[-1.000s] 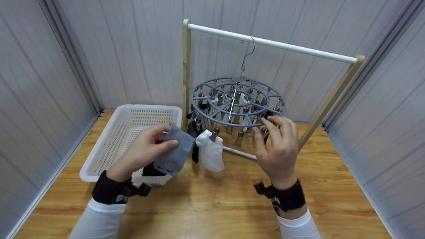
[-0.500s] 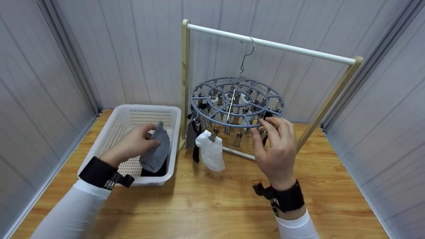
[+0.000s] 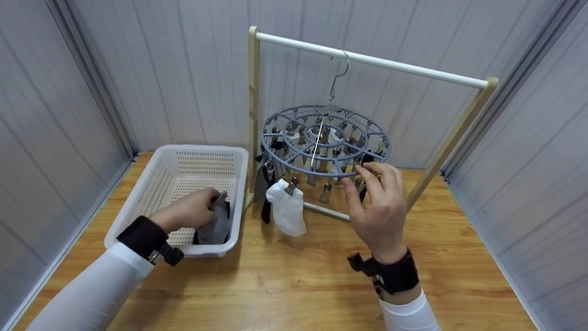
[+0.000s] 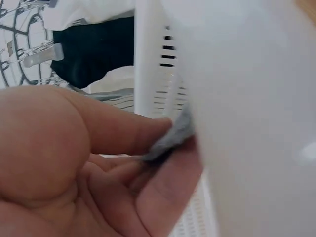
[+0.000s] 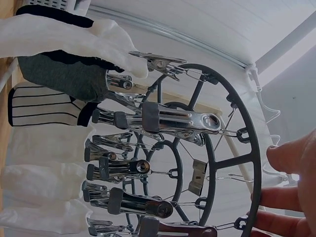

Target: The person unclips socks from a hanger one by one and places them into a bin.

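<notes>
While the fingers of the left hand (image 3: 189, 211) pinch a grey sock (image 3: 216, 229) inside the white basket (image 3: 197, 249), most of its cloth lies on the person's side of them. The right hand's (image 3: 379, 209) fingers, loosely bent, thumb apart, are at the round hanger's (image 5: 254, 148) rim; whether they touch it, I cannot tell.

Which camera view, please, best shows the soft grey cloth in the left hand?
The head view: much of the grey cloth shows inside the white plastic basket. The left wrist view shows a sliver; the right wrist view, none.
</notes>
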Motion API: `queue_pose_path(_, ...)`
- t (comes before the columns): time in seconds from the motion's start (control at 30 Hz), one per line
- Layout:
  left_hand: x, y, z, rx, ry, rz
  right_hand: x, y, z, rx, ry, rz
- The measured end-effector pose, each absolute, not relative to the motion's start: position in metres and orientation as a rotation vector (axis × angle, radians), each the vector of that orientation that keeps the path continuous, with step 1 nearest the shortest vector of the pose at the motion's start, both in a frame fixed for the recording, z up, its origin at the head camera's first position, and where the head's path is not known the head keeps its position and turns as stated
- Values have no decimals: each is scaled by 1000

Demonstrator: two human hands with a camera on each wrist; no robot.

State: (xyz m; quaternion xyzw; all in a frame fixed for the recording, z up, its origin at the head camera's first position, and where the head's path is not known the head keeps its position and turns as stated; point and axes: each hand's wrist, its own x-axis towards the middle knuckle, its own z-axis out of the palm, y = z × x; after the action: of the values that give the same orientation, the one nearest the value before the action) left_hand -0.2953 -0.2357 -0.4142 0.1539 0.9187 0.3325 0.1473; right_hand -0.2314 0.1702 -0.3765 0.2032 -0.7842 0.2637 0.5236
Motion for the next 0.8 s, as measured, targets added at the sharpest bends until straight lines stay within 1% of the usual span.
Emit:
queue_pose_path(0.33, -287, -246, -413, 189, 2514, 826, -229, 172, -377, 485, -1896, 614)
queue_pose_path(0.57, -279, -249, -412, 187, 2478, 775, -229, 172, -377, 486, -1900, 610)
queue_pose_path(0.8, -280, -245, -407, 211, 2512, 773, -229, 171, -376, 488, -1903, 610)
